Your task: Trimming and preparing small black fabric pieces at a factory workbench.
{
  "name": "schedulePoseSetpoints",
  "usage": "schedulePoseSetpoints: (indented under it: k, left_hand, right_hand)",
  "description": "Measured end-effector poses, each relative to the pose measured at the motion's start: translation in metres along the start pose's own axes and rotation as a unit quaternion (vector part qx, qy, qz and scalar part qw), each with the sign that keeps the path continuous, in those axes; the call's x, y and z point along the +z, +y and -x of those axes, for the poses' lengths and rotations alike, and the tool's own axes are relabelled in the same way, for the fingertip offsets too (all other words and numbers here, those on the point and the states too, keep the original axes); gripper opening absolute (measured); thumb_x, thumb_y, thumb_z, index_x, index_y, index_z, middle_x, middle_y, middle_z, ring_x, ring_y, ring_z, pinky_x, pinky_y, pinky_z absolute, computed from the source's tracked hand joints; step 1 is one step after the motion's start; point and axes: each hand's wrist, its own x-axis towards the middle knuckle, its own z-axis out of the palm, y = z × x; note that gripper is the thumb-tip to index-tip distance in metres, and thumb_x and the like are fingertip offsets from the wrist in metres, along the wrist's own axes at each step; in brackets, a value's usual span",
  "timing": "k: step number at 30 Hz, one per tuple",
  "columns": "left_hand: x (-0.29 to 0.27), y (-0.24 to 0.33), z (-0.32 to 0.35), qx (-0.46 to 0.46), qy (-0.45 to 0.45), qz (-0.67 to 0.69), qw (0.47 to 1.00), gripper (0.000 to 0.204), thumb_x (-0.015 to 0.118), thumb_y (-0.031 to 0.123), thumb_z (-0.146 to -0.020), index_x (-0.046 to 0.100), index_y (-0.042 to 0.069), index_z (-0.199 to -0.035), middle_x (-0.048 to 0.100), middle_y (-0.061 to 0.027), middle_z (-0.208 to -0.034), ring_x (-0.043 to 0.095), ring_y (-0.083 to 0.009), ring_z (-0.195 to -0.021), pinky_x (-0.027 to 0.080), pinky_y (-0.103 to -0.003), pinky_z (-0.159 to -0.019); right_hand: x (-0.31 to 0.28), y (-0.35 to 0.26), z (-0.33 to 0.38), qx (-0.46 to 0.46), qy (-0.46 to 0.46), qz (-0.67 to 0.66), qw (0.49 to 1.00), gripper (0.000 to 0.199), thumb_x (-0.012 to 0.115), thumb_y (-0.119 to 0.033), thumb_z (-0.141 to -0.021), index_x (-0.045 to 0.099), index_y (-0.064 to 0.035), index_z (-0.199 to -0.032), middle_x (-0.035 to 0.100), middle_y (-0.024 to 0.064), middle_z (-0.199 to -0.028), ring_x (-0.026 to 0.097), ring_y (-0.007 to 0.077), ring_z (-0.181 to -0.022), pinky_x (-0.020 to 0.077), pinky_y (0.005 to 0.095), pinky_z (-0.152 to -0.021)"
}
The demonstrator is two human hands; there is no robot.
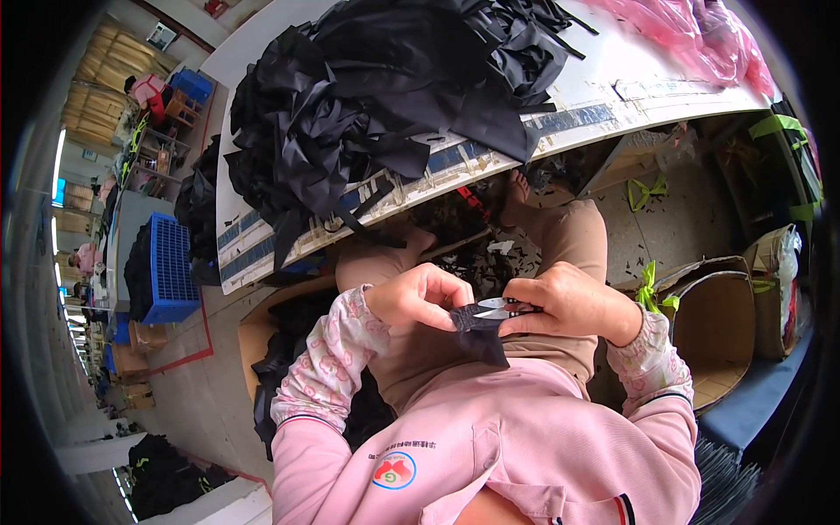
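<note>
Fingers of the left hand (420, 296) pinch a small black fabric piece (479, 330) over the lap, while the right hand (573, 302) grips small snips (500, 306) whose blades touch its top edge. Black fabric pile (385, 96) covers the white table (612, 87) ahead.

Bright even daylight, fisheye-warped dark rim.
</note>
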Motion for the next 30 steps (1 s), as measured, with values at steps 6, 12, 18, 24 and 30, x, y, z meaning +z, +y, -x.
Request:
schedulePoseSetpoints:
  k: [6,12,18,24,30]
  left_hand:
    - [-0.001,0.004,-0.003,-0.063,-0.033,-0.007,0.997,0.015,0.068,0.002,-0.074,0.060,-0.005,-0.084,0.055,-0.0061,-0.088,0.053,-0.0137,-0.083,0.042,-0.025,-0.075]
    - [0.000,0.003,-0.004,-0.092,-0.064,-0.006,0.994,0.012,0.066,-0.001,-0.075,0.059,-0.005,-0.083,0.054,-0.0059,-0.089,0.052,-0.0134,-0.082,0.042,-0.026,-0.074]
    - [-0.001,-0.003,-0.004,-0.067,-0.082,-0.037,0.994,0.009,0.065,0.003,-0.078,0.061,0.000,-0.086,0.059,0.0009,-0.082,0.054,-0.0058,-0.077,0.043,-0.022,-0.071]
    - [0.002,-0.005,-0.008,-0.075,-0.083,-0.040,0.993,0.008,0.066,0.003,-0.079,0.061,0.000,-0.085,0.059,0.0022,-0.079,0.053,-0.0046,-0.075,0.043,-0.021,-0.069]
    - [0.004,-0.005,-0.008,-0.088,-0.078,-0.044,0.992,0.008,0.065,0.002,-0.079,0.062,0.000,-0.085,0.059,0.0025,-0.080,0.053,-0.0046,-0.076,0.043,-0.021,-0.070]
  right_hand:
    - [0.003,-0.002,-0.004,-0.023,-0.033,0.010,0.999,0.038,0.065,-0.039,-0.084,0.058,-0.0027,-0.078,0.057,0.0142,-0.056,0.058,0.0342,-0.053,0.0444,0.0406,-0.050]
    - [0.006,-0.006,-0.008,-0.035,-0.061,0.020,0.997,0.037,0.065,-0.038,-0.085,0.057,-0.0032,-0.077,0.055,0.0153,-0.055,0.056,0.0354,-0.052,0.0438,0.0413,-0.049]
    - [0.006,-0.005,-0.007,-0.025,-0.074,0.006,0.997,0.036,0.063,-0.038,-0.086,0.058,-0.0031,-0.078,0.053,0.0163,-0.054,0.056,0.0365,-0.053,0.0436,0.0422,-0.049]
    - [0.005,-0.010,-0.013,-0.030,-0.102,-0.004,0.994,0.038,0.061,-0.039,-0.087,0.057,-0.0030,-0.077,0.053,0.0173,-0.055,0.056,0.0374,-0.054,0.0438,0.0429,-0.051]
    - [0.002,-0.005,-0.013,-0.014,-0.130,-0.008,0.991,0.037,0.061,-0.038,-0.087,0.056,-0.0032,-0.076,0.053,0.0184,-0.057,0.055,0.0387,-0.056,0.0428,0.0439,-0.051]
